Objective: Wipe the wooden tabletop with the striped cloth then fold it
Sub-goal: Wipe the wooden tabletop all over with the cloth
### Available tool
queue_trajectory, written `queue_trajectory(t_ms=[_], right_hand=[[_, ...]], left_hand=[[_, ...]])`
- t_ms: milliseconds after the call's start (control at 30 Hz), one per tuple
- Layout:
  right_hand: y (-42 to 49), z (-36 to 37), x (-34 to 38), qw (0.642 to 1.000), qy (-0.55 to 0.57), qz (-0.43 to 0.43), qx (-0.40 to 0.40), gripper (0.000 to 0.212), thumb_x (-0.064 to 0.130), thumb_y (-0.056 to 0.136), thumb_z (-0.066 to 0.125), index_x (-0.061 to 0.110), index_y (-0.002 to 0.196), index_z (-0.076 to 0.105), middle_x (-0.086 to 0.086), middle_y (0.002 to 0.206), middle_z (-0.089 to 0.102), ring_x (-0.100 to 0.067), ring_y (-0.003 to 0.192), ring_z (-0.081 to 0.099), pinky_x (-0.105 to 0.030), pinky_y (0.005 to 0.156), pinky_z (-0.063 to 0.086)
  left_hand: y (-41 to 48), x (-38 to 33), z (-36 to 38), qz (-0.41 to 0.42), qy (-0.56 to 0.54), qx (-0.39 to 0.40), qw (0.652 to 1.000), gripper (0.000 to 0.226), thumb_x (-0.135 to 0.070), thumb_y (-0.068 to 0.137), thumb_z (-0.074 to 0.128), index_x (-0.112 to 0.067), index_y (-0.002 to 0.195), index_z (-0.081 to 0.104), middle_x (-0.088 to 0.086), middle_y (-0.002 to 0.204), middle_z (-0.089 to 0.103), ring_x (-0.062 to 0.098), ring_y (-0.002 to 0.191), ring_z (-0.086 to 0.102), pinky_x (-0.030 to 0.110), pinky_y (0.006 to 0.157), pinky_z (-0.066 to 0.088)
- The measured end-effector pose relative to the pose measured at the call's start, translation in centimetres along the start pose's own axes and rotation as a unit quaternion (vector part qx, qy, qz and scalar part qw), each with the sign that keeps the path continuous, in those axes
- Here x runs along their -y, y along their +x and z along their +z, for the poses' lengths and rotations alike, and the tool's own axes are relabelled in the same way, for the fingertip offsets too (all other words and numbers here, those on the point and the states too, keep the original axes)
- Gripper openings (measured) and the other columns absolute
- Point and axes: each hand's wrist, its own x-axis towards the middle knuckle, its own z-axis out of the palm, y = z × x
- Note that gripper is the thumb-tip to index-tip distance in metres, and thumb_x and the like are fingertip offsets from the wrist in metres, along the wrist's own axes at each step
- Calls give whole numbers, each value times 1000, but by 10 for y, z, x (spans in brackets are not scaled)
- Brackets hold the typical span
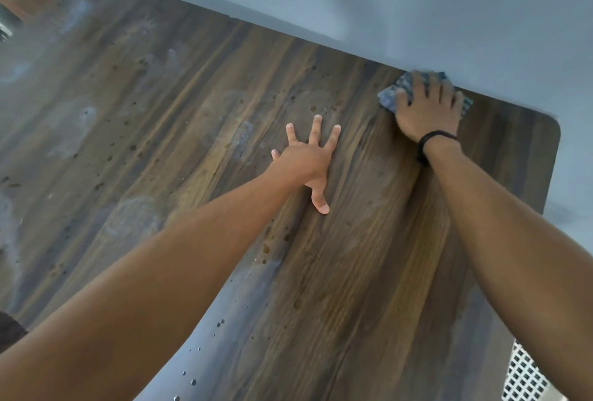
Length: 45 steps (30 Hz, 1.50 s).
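At far edge near right corner: right hand (428, 112) presses blue cloth (389, 97), fingers spread flat. Left hand (308, 160) splayed, empty, on wooden tabletop (160, 112); wide spotted surface leftward.

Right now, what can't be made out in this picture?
Head view:
cloth: mostly under the right hand, blurred; stripes unreadable, grip or mere press unclear.
table: near and left edges cut off by the frame, forearms cover part.
white grid: cut off at the corner.
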Motion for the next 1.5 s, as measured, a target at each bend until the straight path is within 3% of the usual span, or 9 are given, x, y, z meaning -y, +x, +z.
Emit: queue_trajectory(t_ms=[333,467,567,967,1067,1200,1333,1433,1500], right_hand=[[-76,23,-8,991,-37,-123,-42,57,51,106,23,30,159,25,-5,165,27,-30,151,25,-52,122,13],[-104,26,-11,995,-12,23,-100,60,51,103,22,27,158,31,-9,163,31,-34,148,30,-55,121,17],[-135,38,-3,986,-61,-135,-76,58,50,104,24,28,157,31,-7,162,33,-31,148,32,-53,120,19],[-143,42,4,995,-18,28,-97,57,49,106,27,29,159,29,-7,165,29,-33,150,27,-56,122,15],[-176,49,8,985,-58,-132,-90,58,51,104,25,30,157,34,-4,163,33,-30,149,31,-53,121,19],[-178,45,-1,993,-27,9,-114,59,51,103,24,28,157,34,-6,162,34,-33,147,31,-55,121,19],[-205,60,12,978,-74,-167,-103,56,51,104,29,30,155,38,-3,161,37,-29,146,36,-51,119,23],[-192,53,14,989,-16,19,-148,57,50,103,29,27,154,40,-7,159,39,-35,144,38,-56,119,23],[-215,67,42,991,-51,-55,-115,57,49,103,29,27,155,38,-8,160,38,-35,145,37,-55,119,22]], left_hand=[[0,2,1,2,-11,-16,1000,163,-52,50,94,-38,142,-40,-3,148,-51,54,140,-28,74,106,24],[0,4,4,8,-15,-26,1000,163,-52,49,94,-38,144,-38,-4,150,-49,54,140,-27,74,107,24],[-1,4,3,9,-12,-32,999,163,-52,48,94,-38,144,-37,-4,151,-48,54,141,-25,73,107,24],[-6,9,3,36,-13,-32,999,159,-56,52,92,-37,147,-33,-1,154,-43,54,141,-24,72,110,24],[-18,29,9,65,-34,-48,996,152,-55,57,90,-36,151,-28,-1,158,-37,50,144,-22,71,113,18],[-37,68,35,38,-12,-30,999,151,-53,59,89,-37,149,-31,0,157,-39,48,142,-28,70,114,15],[-42,78,49,42,-7,-25,999,155,-51,56,92,-38,148,-32,-1,155,-41,49,143,-26,71,112,20],[-40,75,48,37,-1,-23,999,156,-51,55,92,-38,147,-33,-1,155,-42,51,143,-24,71,111,24],[-40,75,49,32,-2,-31,999,156,-52,54,93,-38,148,-31,-2,156,-40,50,143,-24,71,110,25]])
